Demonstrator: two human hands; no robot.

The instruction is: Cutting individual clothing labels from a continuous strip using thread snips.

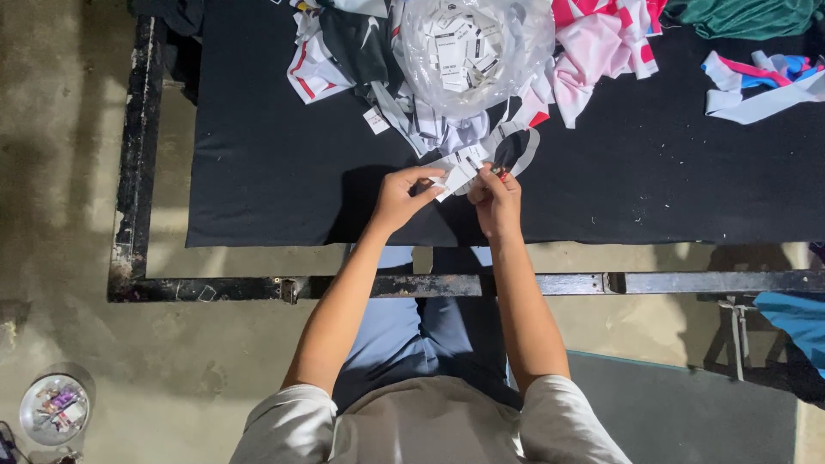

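My work table (258,189) has a black cloth top and black metal frame. On it lie coloured fabric pieces (601,47) and a clear plastic bag of white labels (473,51).

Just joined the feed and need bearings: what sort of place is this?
Likely a garment workshop: a black cloth-covered table holds cut fabric pieces and a clear bag of small white tags.
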